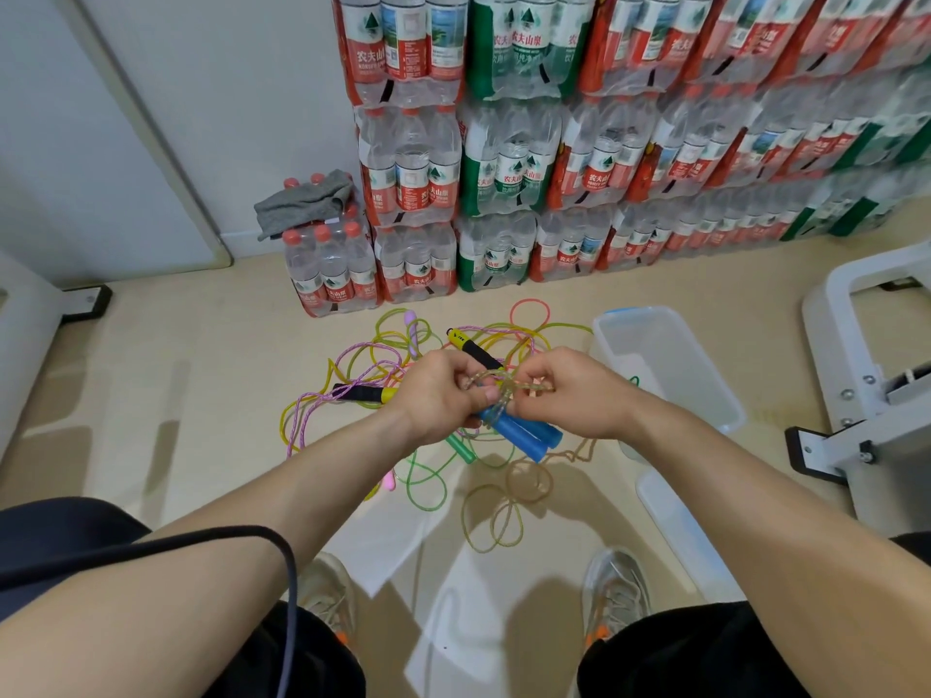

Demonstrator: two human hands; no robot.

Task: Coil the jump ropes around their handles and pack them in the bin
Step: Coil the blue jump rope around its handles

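Your left hand [437, 395] curled round two blue handles [524, 434], tops hidden, right hand [572, 395] pinching the pale rope [535, 387], fingers mostly tucked from view, bin [670, 345] partly behind your wrist

Bright, even indoor light. Soft shadows lie on the pale floor [201, 370]. Wide-angle lens bends the edges; upper right corner blurs.

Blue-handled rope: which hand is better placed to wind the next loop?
Right. The left hand grips the blue handles as the anchor; the right hand pinches the loose cord beside them, so it can likely wrap.
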